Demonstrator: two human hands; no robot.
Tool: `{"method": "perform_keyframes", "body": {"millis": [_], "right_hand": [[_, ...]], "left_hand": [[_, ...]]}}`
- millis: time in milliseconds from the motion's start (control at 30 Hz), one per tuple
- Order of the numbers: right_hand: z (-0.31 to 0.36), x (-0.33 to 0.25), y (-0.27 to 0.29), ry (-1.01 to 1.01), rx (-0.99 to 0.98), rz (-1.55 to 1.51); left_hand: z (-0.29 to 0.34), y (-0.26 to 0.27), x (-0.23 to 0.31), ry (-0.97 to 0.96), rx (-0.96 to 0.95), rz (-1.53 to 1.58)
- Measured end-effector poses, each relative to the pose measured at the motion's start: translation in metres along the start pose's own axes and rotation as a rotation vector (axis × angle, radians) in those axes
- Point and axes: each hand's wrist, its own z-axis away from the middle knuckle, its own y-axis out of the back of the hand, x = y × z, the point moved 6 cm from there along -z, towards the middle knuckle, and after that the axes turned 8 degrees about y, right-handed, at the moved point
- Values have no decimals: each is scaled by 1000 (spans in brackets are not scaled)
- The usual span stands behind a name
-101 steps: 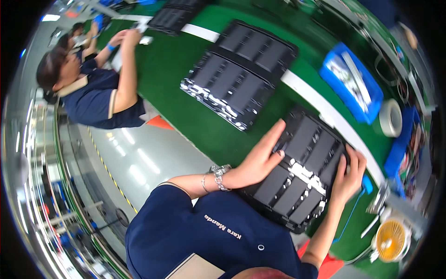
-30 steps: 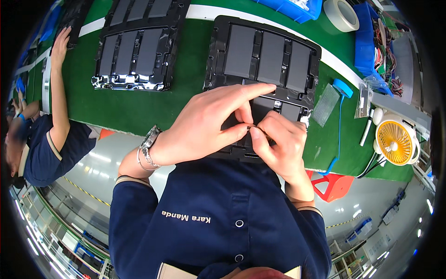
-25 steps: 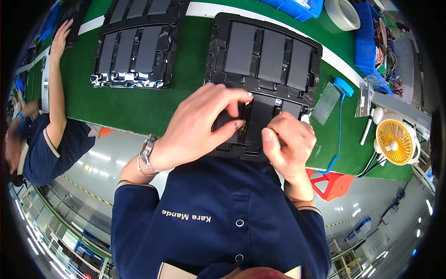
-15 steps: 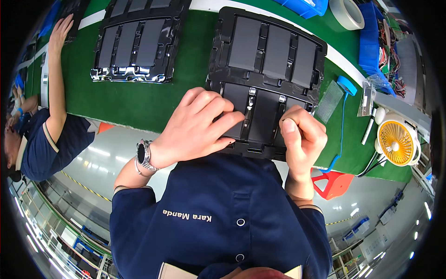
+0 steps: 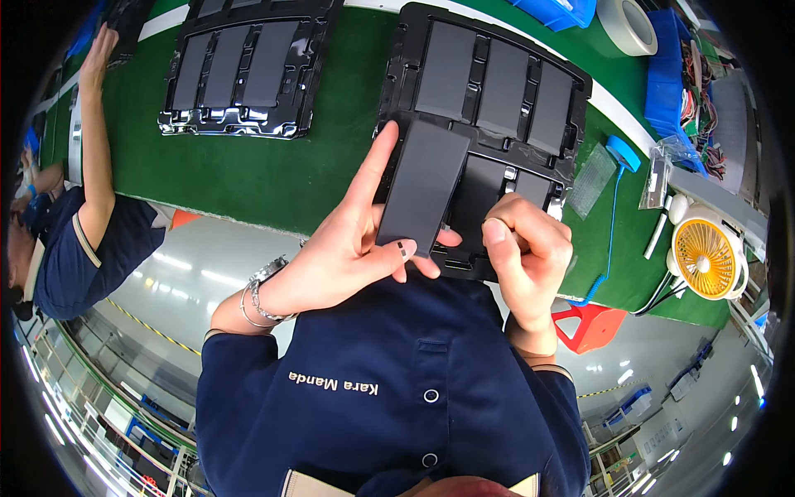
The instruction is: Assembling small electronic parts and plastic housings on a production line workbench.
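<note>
My left hand (image 5: 339, 240) holds a flat dark-grey rectangular block (image 5: 424, 186), tilted up over the near left part of a black plastic tray (image 5: 403, 74). Its thumb lies on the block's near end, the index finger stretches along the left edge, and other fingertips show beneath. Just right of the block, over the tray's near edge, my right hand (image 5: 532, 253) is curled with thumb and fingers pressed together. Whatever it may hold is hidden. More such blocks (image 5: 503, 89) lie in the tray's far row, and others sit in the near row beside the hands.
Another black tray (image 5: 240, 124) with similar blocks lies to the left on the green table (image 5: 224, 166). At the right are a blue coiled cord (image 5: 611, 232), a yellow-and-white fan (image 5: 704, 257), a tape roll (image 5: 627, 26) and a blue bin (image 5: 662, 79). A co-worker (image 5: 91, 240) reaches across at far left.
My left hand has lifted the block out of the tray's near left pocket and turned over under it. The right hand stays curled, shifted slightly left.
</note>
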Motion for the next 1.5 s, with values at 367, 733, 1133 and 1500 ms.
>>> {"method": "perform_keyframes", "body": {"millis": [367, 733, 1133, 1500], "right_hand": [[-6, 2, -11, -118, -69, -23], [-7, 8, -14, -175, -58, -26], [-10, 5, -15, -185, -57, 19], [-13, 5, -18, -188, -46, 5]], "left_hand": [[-13, 6, 14, 95, 32, 17], [-19, 4, 25, -112, 96, -237], [-19, 2, 31, -142, 174, -331], [-18, 4, 30, -123, 219, -325]]}}
